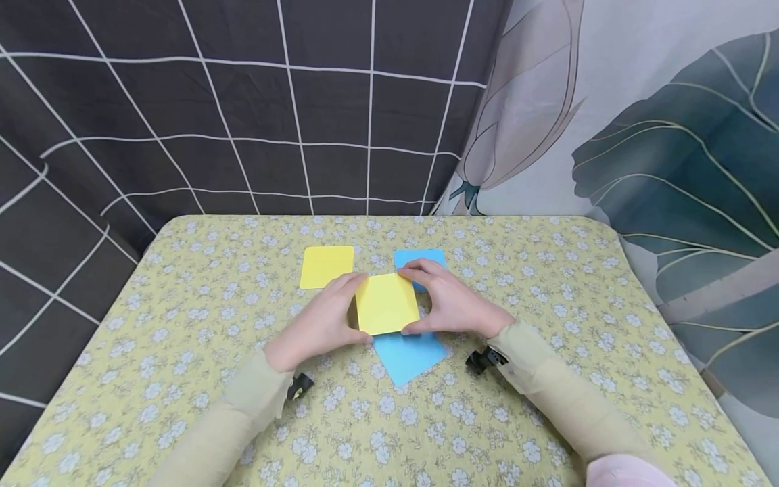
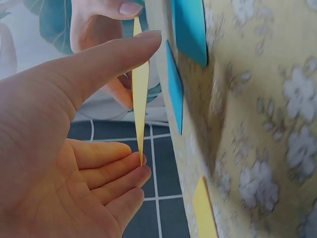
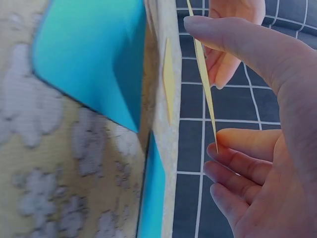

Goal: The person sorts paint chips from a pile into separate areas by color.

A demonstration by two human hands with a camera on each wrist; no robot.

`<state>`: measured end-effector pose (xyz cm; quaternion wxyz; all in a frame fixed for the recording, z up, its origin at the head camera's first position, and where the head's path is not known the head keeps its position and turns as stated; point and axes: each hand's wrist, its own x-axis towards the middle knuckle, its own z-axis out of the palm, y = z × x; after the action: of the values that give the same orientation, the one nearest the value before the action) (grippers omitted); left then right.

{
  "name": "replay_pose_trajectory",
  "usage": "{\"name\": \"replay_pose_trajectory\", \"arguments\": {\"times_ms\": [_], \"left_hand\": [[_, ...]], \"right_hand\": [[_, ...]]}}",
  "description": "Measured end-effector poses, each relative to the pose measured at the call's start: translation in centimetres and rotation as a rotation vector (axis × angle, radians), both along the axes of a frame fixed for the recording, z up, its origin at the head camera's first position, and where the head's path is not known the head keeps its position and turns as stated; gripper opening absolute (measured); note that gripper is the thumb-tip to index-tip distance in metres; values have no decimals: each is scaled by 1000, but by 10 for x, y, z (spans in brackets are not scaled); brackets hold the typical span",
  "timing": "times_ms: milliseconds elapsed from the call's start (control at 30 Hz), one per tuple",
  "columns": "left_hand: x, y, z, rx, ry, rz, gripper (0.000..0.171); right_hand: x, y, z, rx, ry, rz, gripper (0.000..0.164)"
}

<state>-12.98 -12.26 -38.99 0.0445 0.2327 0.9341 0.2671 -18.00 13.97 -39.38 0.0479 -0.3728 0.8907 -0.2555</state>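
Both hands hold one thin yellow square card [image 1: 387, 304] up off the table, seen edge-on in the two wrist views. My left hand [image 1: 322, 314] pinches its left corners between thumb and fingers. On the opposite side my right hand [image 1: 447, 297] grips it the same way, thumb at the near corner and fingers at the far one. Beneath the held card lies a blue square card [image 1: 408, 358], turned at an angle and partly covered from view. A second blue card [image 1: 420, 257] lies behind the right fingers, partly hidden. Another yellow card [image 1: 325, 266] rests flat at the back left.
A yellow flowered cloth covers the table [image 1: 182, 338]. Behind it hangs a dark curtain with white grid lines [image 1: 243, 101], and a leaf-patterned curtain [image 1: 669, 169] hangs at the right. A small black device [image 1: 485, 360] is strapped at each wrist.
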Motion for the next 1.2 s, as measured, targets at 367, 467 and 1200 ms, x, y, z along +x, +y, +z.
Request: {"name": "replay_pose_trajectory", "arguments": {"times_ms": [367, 467, 1200], "left_hand": [[-12, -10, 6, 37, 28, 28, 105], [-16, -15, 10, 42, 23, 37, 104], [-71, -72, 54, -51, -69, 68, 103]], "right_hand": [[-16, -11, 11, -19, 21, 10, 98], [-22, -16, 12, -23, 30, 11, 98], [-76, -87, 29, 8, 10, -17, 100]]}}
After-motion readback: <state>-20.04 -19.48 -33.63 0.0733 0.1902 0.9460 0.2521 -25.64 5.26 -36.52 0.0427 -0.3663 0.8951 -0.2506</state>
